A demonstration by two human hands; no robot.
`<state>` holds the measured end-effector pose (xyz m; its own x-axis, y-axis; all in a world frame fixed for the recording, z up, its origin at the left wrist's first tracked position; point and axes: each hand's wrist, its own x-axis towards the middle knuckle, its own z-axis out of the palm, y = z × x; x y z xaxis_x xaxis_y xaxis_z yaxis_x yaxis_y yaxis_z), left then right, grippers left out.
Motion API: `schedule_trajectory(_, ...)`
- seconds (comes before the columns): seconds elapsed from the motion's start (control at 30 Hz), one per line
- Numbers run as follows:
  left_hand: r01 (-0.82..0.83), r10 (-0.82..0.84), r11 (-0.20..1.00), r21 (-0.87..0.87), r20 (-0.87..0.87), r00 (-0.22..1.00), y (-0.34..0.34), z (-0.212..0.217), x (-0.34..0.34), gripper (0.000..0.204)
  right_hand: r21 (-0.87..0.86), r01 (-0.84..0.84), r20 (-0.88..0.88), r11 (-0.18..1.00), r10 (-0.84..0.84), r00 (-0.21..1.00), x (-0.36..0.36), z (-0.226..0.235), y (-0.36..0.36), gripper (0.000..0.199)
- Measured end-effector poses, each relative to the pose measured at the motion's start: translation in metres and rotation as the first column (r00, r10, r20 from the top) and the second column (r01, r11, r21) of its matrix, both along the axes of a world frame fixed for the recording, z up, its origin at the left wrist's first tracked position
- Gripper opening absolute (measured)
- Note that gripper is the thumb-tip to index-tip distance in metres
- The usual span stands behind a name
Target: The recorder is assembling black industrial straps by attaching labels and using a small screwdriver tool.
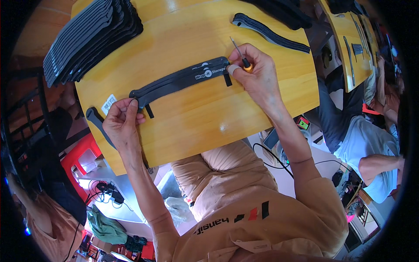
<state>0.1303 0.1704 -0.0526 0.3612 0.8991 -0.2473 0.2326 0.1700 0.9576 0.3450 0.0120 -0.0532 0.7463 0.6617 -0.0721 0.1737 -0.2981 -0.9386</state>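
Observation:
A flat stack of black straps point(174, 84) with white print lies across the wooden table in front of me. At its left end my left hand point(124, 122) is closed, thumb and fingers pinching the strap end. My right hand point(261, 74) is at the other end, its thumb against the straps. Between its fingers it also grips a small screwdriver-like tool point(247, 65) with a yellow-and-black handle, the thin metal shaft pointing up and away. Two short black tabs, one a narrow tab point(228, 80), stick out below the straps.
A tall pile of black straps point(94, 41) stands at the far left of the table point(196, 131). Another strap bundle point(270, 34) lies far right. A loose strap point(99, 126) and a white label point(109, 103) are near my left hand. A person point(364, 153) sits to the right.

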Motion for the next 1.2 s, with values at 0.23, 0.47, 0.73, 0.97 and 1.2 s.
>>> schedule_trajectory(0.23,-0.005,0.005,1.0,-0.007,0.012,1.0,-0.0004,0.0002,-0.0013,0.006,-0.004,0.009,0.012,1.0,-0.009,1.0,-0.0019,0.0006,0.0007,0.012)
schedule_trajectory(0.47,-0.006,0.006,1.0,0.01,0.004,1.0,-0.0003,0.0003,-0.0015,0.006,-0.004,0.019,0.018,1.0,-0.019,1.0,-0.0027,0.002,0.0019,0.01)
schedule_trajectory(0.73,-0.017,0.017,1.0,-0.001,-0.003,1.0,0.0001,0.0007,-0.0005,0.006,-0.012,0.015,0.042,1.0,-0.015,0.999,-0.0013,0.0,0.0026,0.009)
schedule_trajectory(0.97,-0.016,0.016,1.0,-0.004,-0.007,1.0,-0.0004,-0.0004,-0.0011,0.005,0.015,0.008,0.029,1.0,-0.009,1.0,-0.0014,-0.0031,0.0017,0.009)
schedule_trajectory(1.2,-0.006,0.006,1.0,0.007,-0.025,1.0,-0.0005,-0.0002,-0.0008,0.006,0.029,0.022,0.044,0.999,-0.023,0.999,-0.0014,-0.0058,0.0017,0.009)
